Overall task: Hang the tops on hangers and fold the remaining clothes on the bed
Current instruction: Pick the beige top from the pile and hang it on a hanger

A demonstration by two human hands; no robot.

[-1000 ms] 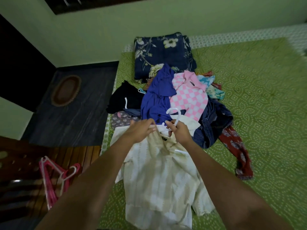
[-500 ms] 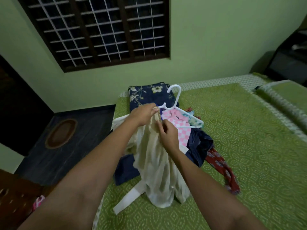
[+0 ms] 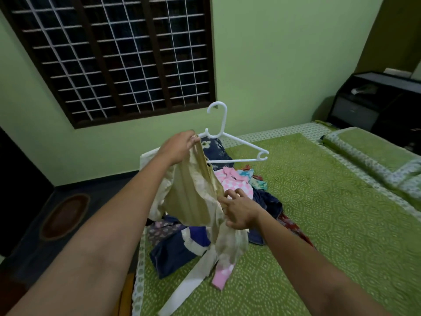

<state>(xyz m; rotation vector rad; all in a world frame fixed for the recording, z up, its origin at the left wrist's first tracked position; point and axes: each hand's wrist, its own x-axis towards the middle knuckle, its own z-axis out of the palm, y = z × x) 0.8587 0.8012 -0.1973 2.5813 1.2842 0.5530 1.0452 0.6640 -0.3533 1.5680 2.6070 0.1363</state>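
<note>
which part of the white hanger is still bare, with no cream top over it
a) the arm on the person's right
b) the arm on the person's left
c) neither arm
a: the white hanger has its right arm bare, while the cream top hangs from the end gripped by the left hand.

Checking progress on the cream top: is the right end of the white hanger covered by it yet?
No: the white hanger's right arm sticks out bare, while the cream top hangs bunched at its left end under the left hand.
</note>
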